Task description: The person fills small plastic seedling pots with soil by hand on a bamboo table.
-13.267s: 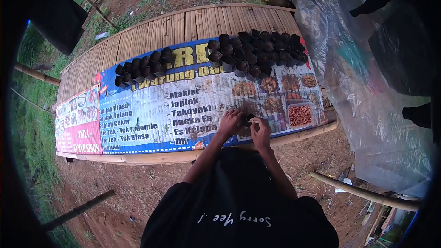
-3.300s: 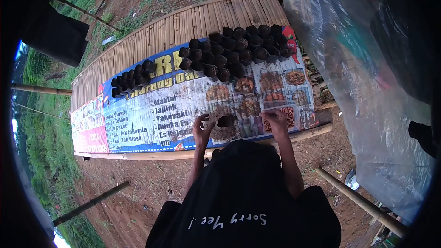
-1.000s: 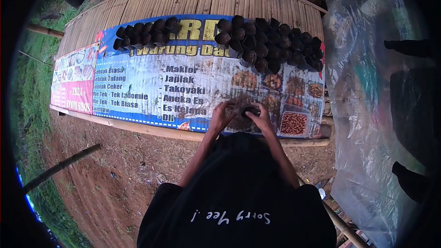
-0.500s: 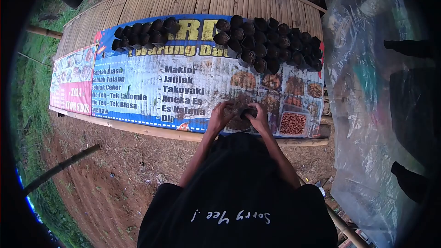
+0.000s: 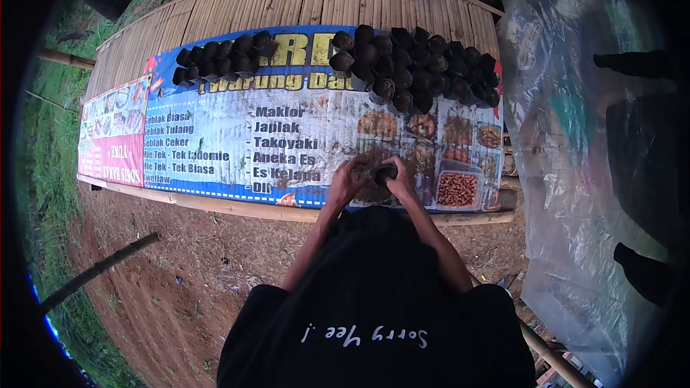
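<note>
My right hand [image 5: 400,179] is closed around the side of a small black seedling bag [image 5: 386,173], its dark opening facing up. My left hand [image 5: 346,181] lies just left of that bag, fingers curled against dark loose soil [image 5: 374,155] heaped on the banner. How much soil the left fingers hold is too small to make out. Farther back on the table stand many filled black seedling bags [image 5: 420,65], packed close together at the right. A smaller group of the same bags [image 5: 225,55] stands at the back left.
A printed food-menu banner [image 5: 194,126], smeared with soil, covers much of the bamboo-slat table [image 5: 287,3]. Clear plastic sheeting [image 5: 557,194] hangs along the right side. A bamboo pole [image 5: 100,273] juts in at the lower left over bare earth.
My right hand has shifted slightly around the seedling bag, whose opening now shows more plainly. My left hand stays nearly in place by the soil. The whole view has shifted a little.
</note>
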Action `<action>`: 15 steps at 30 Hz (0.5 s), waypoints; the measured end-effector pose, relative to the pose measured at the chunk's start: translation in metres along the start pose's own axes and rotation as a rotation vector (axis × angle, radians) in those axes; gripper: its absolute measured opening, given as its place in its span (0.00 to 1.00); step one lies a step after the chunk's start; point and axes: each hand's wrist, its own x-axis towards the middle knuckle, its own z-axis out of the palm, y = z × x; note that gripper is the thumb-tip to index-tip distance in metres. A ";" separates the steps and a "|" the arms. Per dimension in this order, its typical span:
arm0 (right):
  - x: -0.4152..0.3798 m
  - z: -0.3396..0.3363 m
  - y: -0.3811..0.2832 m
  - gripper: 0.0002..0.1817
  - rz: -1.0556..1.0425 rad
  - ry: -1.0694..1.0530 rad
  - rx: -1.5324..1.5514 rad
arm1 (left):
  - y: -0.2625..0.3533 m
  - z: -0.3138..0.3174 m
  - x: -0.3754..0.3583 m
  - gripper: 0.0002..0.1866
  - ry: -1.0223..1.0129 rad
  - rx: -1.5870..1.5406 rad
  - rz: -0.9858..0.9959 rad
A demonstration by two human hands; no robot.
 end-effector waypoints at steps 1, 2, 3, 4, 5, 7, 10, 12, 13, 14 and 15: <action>0.000 0.000 -0.001 0.19 0.007 0.014 -0.016 | 0.000 0.001 0.001 0.21 -0.004 -0.009 -0.007; -0.001 -0.001 -0.002 0.19 0.004 0.024 -0.013 | 0.001 0.002 0.002 0.21 -0.008 -0.019 -0.013; -0.002 -0.002 -0.003 0.19 0.001 0.034 -0.010 | 0.000 0.003 0.003 0.21 -0.011 -0.016 -0.001; -0.004 -0.002 -0.004 0.19 -0.002 0.044 -0.007 | 0.000 0.003 0.003 0.21 -0.009 -0.017 0.003; -0.005 -0.002 -0.005 0.19 -0.007 0.054 -0.001 | -0.001 0.003 0.002 0.21 -0.007 -0.017 0.006; -0.006 0.000 0.000 0.20 -0.055 0.069 -0.014 | 0.003 -0.001 0.000 0.21 0.002 -0.003 0.023; -0.009 -0.003 0.002 0.19 0.030 0.040 0.162 | 0.001 -0.008 -0.009 0.20 -0.009 -0.008 0.003; -0.013 -0.010 0.001 0.19 -0.015 0.061 0.165 | 0.002 -0.010 -0.012 0.19 -0.029 -0.021 -0.018; -0.014 -0.014 -0.001 0.19 -0.060 0.075 0.164 | 0.005 -0.011 -0.014 0.17 -0.007 -0.017 0.011; -0.015 -0.018 -0.002 0.19 -0.061 0.082 0.168 | 0.008 -0.012 -0.015 0.16 0.015 -0.012 0.042; -0.016 -0.023 -0.003 0.19 -0.068 0.115 0.090 | 0.014 -0.013 -0.015 0.16 0.011 -0.010 0.048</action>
